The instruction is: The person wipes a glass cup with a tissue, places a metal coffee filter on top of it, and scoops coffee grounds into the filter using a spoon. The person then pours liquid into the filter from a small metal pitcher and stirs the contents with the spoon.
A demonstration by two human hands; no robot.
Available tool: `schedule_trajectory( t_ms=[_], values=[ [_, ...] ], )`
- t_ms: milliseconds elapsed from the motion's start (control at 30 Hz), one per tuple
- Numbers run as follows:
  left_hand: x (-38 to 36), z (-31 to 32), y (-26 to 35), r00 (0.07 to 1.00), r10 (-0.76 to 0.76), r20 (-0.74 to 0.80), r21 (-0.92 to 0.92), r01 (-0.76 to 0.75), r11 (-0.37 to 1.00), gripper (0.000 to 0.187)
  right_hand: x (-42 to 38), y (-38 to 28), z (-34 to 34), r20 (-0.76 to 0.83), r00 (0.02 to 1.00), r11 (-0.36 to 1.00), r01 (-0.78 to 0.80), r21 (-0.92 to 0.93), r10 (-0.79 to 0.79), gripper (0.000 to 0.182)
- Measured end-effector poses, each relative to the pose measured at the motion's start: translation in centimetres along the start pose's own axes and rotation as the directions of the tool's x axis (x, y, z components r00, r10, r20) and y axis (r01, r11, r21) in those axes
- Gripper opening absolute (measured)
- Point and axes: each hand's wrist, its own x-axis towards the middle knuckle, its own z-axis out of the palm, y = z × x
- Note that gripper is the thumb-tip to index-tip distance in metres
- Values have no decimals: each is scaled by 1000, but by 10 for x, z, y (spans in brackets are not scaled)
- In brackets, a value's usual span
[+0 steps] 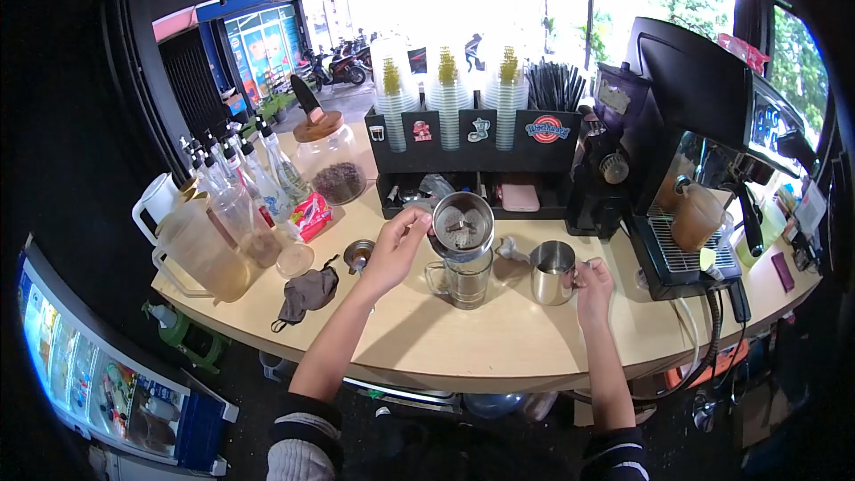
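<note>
I look down from a head camera at a curved, pale wooden worktop (463,338). My left hand (392,249) reaches forward, its fingers pinched on the rim of a round metal filter (462,226), which is tilted toward me and sits on top of a clear glass mug (463,281). My right hand (592,285) is closed around the handle of a small steel pitcher (553,272) that stands upright on the worktop, just right of the mug. The two hands are well apart, with mug and pitcher between them. A crumpled dark cloth (305,294) lies left of my left arm. Farther left stand a plastic jug (203,254) of brownish liquid and a cluster of syrup bottles (245,178). Behind the mug is a black organiser (472,138) holding stacked cups. An espresso machine (704,125) fills the right side.
</note>
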Motion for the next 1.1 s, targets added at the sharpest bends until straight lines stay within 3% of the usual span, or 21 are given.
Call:
schedule_trajectory(
  t_ms=[67, 133, 200, 633, 700, 900, 967, 1100],
  values=[
    [-1, 1, 0, 1000, -6, -4, 21, 6, 1000, 26, 5, 8, -7, 18, 1000, 1000, 13, 25, -13, 19],
    [-2, 2, -3, 996, 86, -35, 45, -85, 995, 24, 11, 6, -5, 43, 999, 998, 26, 54, -28, 19],
    [-5, 2, 0, 996, 86, -38, 52, -84, 995, 24, 13, -1, 2, 80, 992, 993, 102, -53, -98, 18],
    [-1, -3, -3, 996, 94, 2, -46, -94, 995, 22, 29, -117, 103, 262, 944, 939, 261, -224, -200, 16],
    [1, -2, -8, 997, 74, 18, -77, -72, 994, 22, 30, -129, 118, 332, 911, 894, 344, -288, -243, 17],
    [7, -3, -2, 995, 69, 74, -60, -64, 996, 24, 31, -144, 158, 408, 892, 849, 360, -387, -192, 19],
    [6, -4, -3, 995, 62, 79, -75, -56, 996, 25, 34, -144, 165, 497, 833, 731, 494, -470, -244, 20],
    [7, -5, -5, 991, 90, 101, -58, -84, 995, 24, 35, -142, 176, 544, 809, 705, 518, -484, -221, 20]
  ],
)
